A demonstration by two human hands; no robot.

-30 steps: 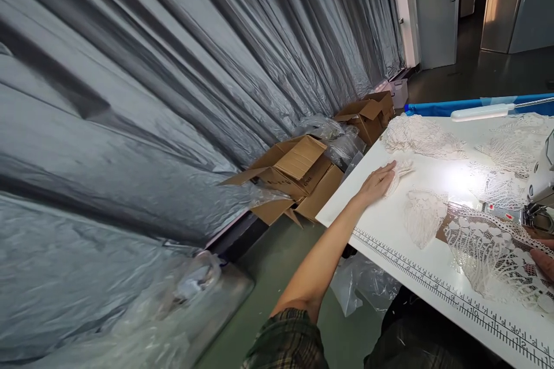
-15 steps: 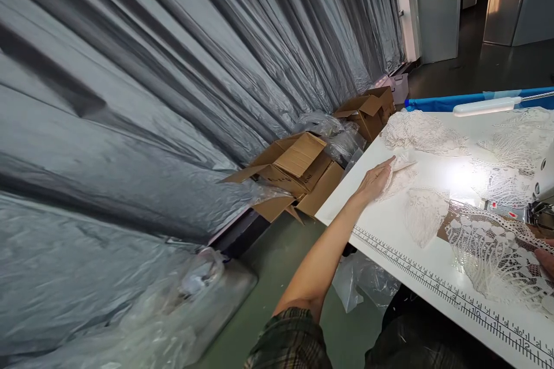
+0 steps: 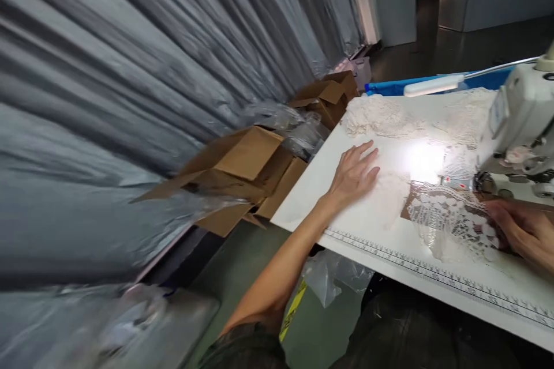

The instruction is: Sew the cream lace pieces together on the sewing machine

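My left hand (image 3: 354, 173) lies flat on the white table (image 3: 298, 207), fingers stretched out and apart, its fingertips touching a small piece of white lace (image 3: 387, 199). My right hand (image 3: 521, 230) rests at the right edge on a wider lace piece (image 3: 450, 222) that leads to the sewing machine (image 3: 519, 127). Its fingers press down on the lace, partly cut off by the frame. A pile of lace (image 3: 381, 118) lies at the table's far end.
A ruler strip (image 3: 433, 277) runs along the table's near edge. Open cardboard boxes (image 3: 242, 170) and clear plastic bags stand on the floor to the left, against a grey plastic curtain (image 3: 151, 69). A lamp tube (image 3: 433, 85) and blue edge sit behind the table.
The view swung right and blurred. My left hand let go of the small lace piece it was lifting and now lies flat. The sewing machine and my right hand came into fuller view.
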